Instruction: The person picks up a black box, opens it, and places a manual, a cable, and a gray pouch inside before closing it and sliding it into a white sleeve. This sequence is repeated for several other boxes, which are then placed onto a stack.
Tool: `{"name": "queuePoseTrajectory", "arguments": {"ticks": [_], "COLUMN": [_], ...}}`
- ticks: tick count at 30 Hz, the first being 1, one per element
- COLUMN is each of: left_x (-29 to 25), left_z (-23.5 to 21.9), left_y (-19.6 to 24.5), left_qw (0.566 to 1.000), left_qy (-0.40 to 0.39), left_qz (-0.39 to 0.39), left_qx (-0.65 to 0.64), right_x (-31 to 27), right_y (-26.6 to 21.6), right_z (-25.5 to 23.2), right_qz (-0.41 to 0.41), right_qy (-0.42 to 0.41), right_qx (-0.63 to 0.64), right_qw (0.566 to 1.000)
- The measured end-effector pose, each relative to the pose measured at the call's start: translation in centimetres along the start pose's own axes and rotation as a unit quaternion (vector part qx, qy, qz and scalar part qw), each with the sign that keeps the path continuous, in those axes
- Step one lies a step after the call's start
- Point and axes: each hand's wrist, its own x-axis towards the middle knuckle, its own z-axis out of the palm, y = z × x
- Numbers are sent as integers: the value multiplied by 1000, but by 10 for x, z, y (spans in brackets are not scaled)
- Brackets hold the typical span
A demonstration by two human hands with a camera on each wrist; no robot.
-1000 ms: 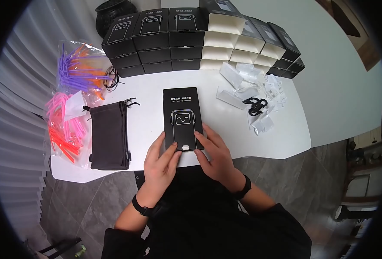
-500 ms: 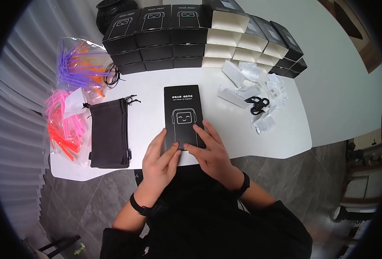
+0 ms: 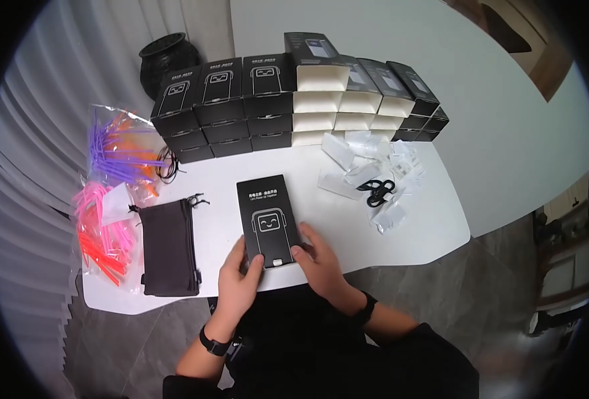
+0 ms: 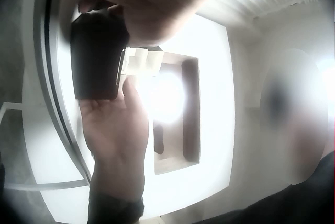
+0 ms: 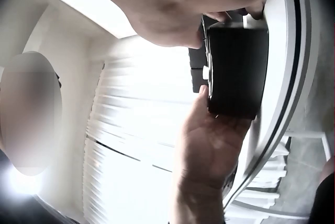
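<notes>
A black box (image 3: 268, 216) with a smiling robot outline lies between the two hands near the table's front edge, a small white tab at its near end. The left hand (image 3: 238, 279) grips its left side, thumb on top. On its right side the right hand (image 3: 322, 265) holds it, thumb on the top face. In the left wrist view the box (image 4: 98, 56) shows its dark end, with one hand at each side. The right wrist view shows the same box (image 5: 237, 70) between both hands, fingers partly hidden beneath it.
Stacked boxes (image 3: 225, 120) stand along the back of the white table (image 3: 434, 229). Dark drawstring pouches (image 3: 169, 249) and bags of colourful strips (image 3: 118, 149) lie left. Black scissors (image 3: 378, 193) and clear plastic wrappers (image 3: 338, 151) lie right.
The head view has shifted, so the table appears lower. The fingers that lay over the box's near end have moved to its sides, and the white tab shows again.
</notes>
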Motion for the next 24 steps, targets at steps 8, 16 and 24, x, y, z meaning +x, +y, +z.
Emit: {"name": "queuePoseTrajectory", "arguments": {"ticks": [8,16,24], "left_x": [-11,123,278], "left_z": [22,18,51], "left_y": [34,133,175], "left_qw": [994,985,947], "left_qy": [16,21,83], "left_qz": [18,172,261], "left_qx": [-107,-6,166], "right_x": [16,62,108], "right_y": [-50,-126,-101], "right_z": [-18,-92,-88], "right_qz": [27,40,-1], "right_qy": [-8,82,142], "right_qx": [101,314,262], "right_qw": [995,945,955]}}
